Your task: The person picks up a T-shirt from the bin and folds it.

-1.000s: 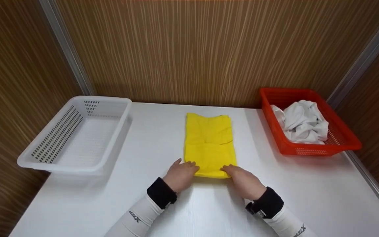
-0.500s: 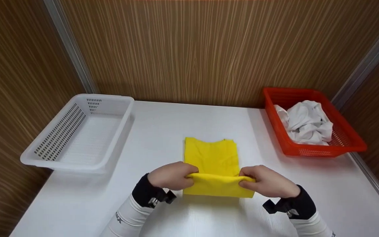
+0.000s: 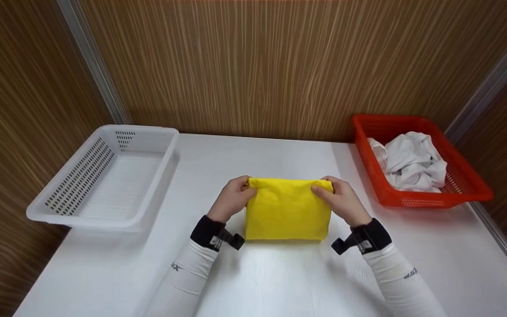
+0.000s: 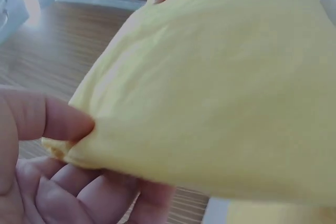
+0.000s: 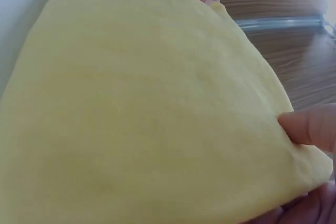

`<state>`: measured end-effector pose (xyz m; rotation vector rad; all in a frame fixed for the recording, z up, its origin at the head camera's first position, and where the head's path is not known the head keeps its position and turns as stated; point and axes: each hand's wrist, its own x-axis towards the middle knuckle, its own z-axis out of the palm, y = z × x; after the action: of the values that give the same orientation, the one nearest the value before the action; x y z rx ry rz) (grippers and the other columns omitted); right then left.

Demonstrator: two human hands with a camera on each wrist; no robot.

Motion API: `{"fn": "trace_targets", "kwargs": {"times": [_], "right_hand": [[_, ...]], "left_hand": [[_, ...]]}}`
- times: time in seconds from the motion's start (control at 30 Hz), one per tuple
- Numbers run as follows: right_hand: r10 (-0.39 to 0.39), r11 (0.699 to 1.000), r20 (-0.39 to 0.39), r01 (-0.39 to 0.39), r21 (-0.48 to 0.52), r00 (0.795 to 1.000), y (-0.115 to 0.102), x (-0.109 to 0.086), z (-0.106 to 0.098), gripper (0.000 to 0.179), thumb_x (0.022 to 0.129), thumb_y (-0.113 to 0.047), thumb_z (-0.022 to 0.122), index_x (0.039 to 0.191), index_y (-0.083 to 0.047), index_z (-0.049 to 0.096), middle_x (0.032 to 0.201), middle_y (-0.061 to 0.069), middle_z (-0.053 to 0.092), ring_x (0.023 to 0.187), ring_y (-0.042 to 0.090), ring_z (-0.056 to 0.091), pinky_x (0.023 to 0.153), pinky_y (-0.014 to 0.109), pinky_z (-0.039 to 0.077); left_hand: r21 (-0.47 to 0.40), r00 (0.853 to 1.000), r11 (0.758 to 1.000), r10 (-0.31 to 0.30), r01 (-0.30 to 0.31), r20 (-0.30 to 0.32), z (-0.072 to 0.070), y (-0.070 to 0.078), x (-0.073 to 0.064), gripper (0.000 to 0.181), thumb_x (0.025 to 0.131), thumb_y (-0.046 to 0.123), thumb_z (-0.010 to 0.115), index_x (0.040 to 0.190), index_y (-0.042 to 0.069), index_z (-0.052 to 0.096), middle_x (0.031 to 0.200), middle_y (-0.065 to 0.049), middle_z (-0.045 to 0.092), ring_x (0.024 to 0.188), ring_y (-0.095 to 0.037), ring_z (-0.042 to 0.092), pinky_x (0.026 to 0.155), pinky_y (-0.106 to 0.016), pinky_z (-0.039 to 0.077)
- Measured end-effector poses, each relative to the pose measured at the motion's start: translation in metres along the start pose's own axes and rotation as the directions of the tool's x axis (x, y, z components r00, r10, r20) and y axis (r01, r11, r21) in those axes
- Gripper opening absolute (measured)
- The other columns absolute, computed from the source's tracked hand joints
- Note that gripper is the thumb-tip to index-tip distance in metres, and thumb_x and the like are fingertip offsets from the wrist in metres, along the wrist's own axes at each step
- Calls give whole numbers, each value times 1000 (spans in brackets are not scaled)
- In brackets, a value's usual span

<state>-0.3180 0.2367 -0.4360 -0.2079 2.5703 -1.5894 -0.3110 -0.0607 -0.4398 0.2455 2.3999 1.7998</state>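
Note:
A folded yellow cloth (image 3: 288, 211), looking like a garment, spreads between both hands in the middle of the white table. My left hand (image 3: 232, 198) pinches its far left corner, thumb on top and fingers beneath, as the left wrist view shows closely. At the far right corner, my right hand (image 3: 343, 200) pinches the cloth (image 5: 147, 103) the same way. Its far edge is drawn fairly straight between the two grips, and the near edge lies toward me. The underside of the cloth is hidden.
A white perforated basket (image 3: 148, 193) with nothing in it stands on the left of the table (image 3: 280, 281). To the right, a red basket (image 3: 434, 200) holds crumpled white cloth (image 3: 414, 163). Wood-grain panels (image 3: 244, 66) rise behind and at both sides.
Both hands took hold of the cloth's near edge, lifted it and carried it away from me over the far part. The cloth now shows as a shorter folded rectangle.

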Motion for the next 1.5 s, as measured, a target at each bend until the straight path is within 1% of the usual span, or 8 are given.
{"fn": "trace_targets", "kwargs": {"times": [0.3, 0.47, 0.73, 1.1, 1.2, 1.33, 1.4, 1.5], "right_hand": [[229, 958, 58, -236, 165, 972, 29, 60, 14, 45, 103, -37, 62, 128, 0, 58, 90, -1, 64, 76, 12, 62, 70, 23, 55], [285, 926, 111, -304, 223, 952, 46, 73, 20, 45, 103, -25, 63, 138, 2, 52, 103, 4, 67, 85, 14, 67, 76, 26, 59], [344, 919, 87, -355, 174, 935, 61, 79, 29, 52, 103, -25, 62, 146, 1, 48, 119, 8, 64, 96, 16, 64, 84, 25, 54], [423, 865, 27, -413, 286, 906, 60, 82, 17, 54, 108, -34, 51, 150, -1, 41, 122, 10, 61, 95, 15, 65, 79, 23, 56], [366, 908, -92, -333, 255, 926, 61, 73, 12, 56, 110, -36, 44, 152, -1, 35, 134, 17, 58, 104, 21, 65, 80, 24, 54], [207, 977, -173, -195, 83, 963, 56, 46, 13, 55, 110, -32, 42, 153, 0, 31, 153, 25, 44, 132, 36, 53, 102, 41, 50], [109, 992, -128, -116, -52, 986, 50, 28, 19, 58, 110, -30, 44, 156, 2, 28, 158, 29, 35, 142, 43, 41, 116, 52, 40], [-30, 964, -9, 27, -265, 999, 40, -1, 33, 65, 108, -28, 50, 159, 5, 23, 165, 31, 22, 152, 48, 24, 125, 61, 23]], "left_hand": [[-70, 956, 957, -285, 280, -77, 7, -25, 54, 40, 101, 17, 55, 138, 5, 61, 121, -11, 69, 97, -20, 65, 82, -32, 58], [-101, 944, 945, -319, 311, -80, 11, -39, 68, 39, 104, 18, 56, 140, 1, 59, 123, -14, 68, 93, -18, 65, 78, -28, 55], [-158, 921, 921, -375, 356, -108, 13, -57, 75, 34, 103, 12, 57, 132, -4, 62, 128, -17, 66, 102, -19, 60, 92, -31, 52], [-300, 879, 849, -473, 436, -61, 2, -56, 80, 34, 106, 19, 55, 135, 1, 55, 109, -11, 68, 84, -17, 67, 74, -29, 58], [-230, 890, 888, -435, 399, -136, -1, -55, 75, 44, 107, 23, 51, 145, 3, 45, 129, -18, 64, 105, -23, 68, 92, -34, 57], [72, 936, 955, -263, 286, -232, 6, -48, 55, 56, 106, 23, 51, 155, 3, 33, 152, -25, 44, 140, -34, 47, 116, -43, 42], [228, 967, 956, -136, 186, -217, 17, -42, 40, 59, 105, 19, 53, 157, 1, 31, 158, -26, 36, 149, -38, 34, 123, -47, 33], [411, 997, 912, 17, 15, -75, 38, -30, 12, 66, 103, 17, 57, 160, 1, 28, 165, -25, 27, 156, -41, 19, 127, -53, 22]]}}
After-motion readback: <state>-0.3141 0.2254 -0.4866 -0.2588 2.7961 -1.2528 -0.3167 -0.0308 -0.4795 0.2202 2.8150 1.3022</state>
